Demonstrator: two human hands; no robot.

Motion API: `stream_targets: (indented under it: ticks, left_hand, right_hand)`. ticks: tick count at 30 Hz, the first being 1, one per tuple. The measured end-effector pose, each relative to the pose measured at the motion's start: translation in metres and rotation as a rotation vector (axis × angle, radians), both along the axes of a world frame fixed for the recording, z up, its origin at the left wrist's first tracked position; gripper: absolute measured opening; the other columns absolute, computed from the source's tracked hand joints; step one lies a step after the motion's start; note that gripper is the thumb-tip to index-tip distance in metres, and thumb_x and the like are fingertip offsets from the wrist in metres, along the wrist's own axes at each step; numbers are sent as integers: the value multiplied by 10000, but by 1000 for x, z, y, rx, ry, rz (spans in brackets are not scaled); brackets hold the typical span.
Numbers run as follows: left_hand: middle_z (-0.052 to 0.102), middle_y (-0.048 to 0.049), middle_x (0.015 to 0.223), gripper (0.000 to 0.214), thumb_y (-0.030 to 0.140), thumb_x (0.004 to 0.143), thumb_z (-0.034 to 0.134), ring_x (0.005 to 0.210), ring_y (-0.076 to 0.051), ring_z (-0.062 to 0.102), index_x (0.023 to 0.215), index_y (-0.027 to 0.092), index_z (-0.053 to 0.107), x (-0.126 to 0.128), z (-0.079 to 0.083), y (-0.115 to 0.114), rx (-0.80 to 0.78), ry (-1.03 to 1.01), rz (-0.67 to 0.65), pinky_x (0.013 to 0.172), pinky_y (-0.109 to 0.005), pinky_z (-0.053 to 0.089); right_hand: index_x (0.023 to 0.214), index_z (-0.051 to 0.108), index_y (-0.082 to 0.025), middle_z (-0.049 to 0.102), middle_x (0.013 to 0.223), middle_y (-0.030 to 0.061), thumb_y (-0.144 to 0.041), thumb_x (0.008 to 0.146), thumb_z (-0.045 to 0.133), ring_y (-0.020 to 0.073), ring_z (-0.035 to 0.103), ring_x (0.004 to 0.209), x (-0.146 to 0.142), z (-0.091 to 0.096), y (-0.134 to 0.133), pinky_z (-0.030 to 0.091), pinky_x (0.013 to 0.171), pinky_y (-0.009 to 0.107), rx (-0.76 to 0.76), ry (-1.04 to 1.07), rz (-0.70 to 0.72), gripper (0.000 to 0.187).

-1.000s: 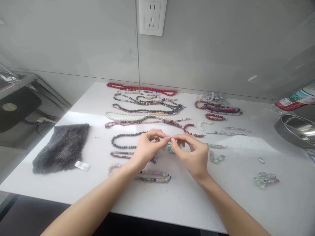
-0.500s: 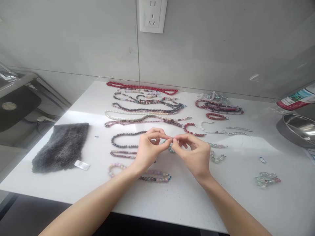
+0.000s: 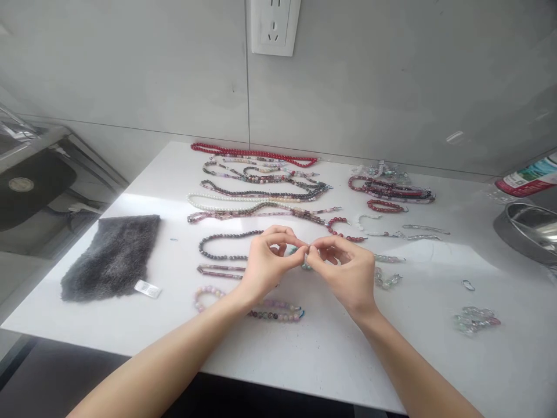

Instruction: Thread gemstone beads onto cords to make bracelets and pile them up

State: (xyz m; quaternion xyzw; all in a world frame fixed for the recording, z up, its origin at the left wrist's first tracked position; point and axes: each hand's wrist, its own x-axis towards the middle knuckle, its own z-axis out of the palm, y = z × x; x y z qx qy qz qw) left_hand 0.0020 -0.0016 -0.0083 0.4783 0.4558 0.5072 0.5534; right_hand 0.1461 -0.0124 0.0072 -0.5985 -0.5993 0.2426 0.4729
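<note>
the left hand (image 3: pixel 265 264) and right hand (image 3: pixel 346 270) are gripping narrowly, their thumb and forefinger tips pinching a tiny pale bit (image 3: pixel 308 246) just above the teal beads (image 3: pixel 305 266). those beads are lying partly hidden between the hands, on the white table (image 3: pixel 130 331). what the bit is, i cannot tell at this size. the other fingers are curling clear of it and the palms are staying apart, which looks like good handling for something so small: the fingertips are doing the fine work and bracing each other. dark beads (image 3: pixel 221 247) are lying just beyond the left hand.
</note>
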Motion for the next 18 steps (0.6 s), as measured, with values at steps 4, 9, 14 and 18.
stream_targets:
  ticks: [4, 9, 14, 18]
  left_hand:
    - [579, -47, 928, 89, 269, 706, 774, 775, -117, 530, 734, 186, 760, -1, 0, 0, 6, 16, -14, 618, -239, 398]
    - [588, -51, 919, 105, 277, 699, 772, 713, -104, 487, 739, 180, 760, -3, -2, 2, -16, 41, -33, 592, -240, 380]
    - [592, -44, 916, 98, 267, 703, 760, 655, -86, 432, 748, 181, 760, -5, -1, 4, -33, 52, -65, 587, -244, 366]
    - [599, -43, 918, 97, 267, 700, 755, 647, -88, 420, 746, 181, 758, -5, 0, 4, -36, 57, -78, 600, -251, 370]
  right_hand:
    - [635, 644, -183, 602, 579, -5, -165, 693, 674, 125, 512, 519, -1, 3, 0, 420, 506, 270, -41, -4, 3, 67]
    - [650, 639, -179, 623, 607, 3, -171, 702, 674, 130, 538, 541, -1, 5, 0, 433, 525, 266, -78, 7, 21, 63]
    - [639, 640, -177, 627, 613, 7, -188, 693, 670, 125, 524, 547, 2, 5, 3, 423, 508, 254, -121, 46, 74, 63]
    - [625, 645, -175, 626, 606, 12, -193, 690, 664, 125, 517, 543, 5, 6, 6, 420, 496, 251, -137, 69, 114, 70]
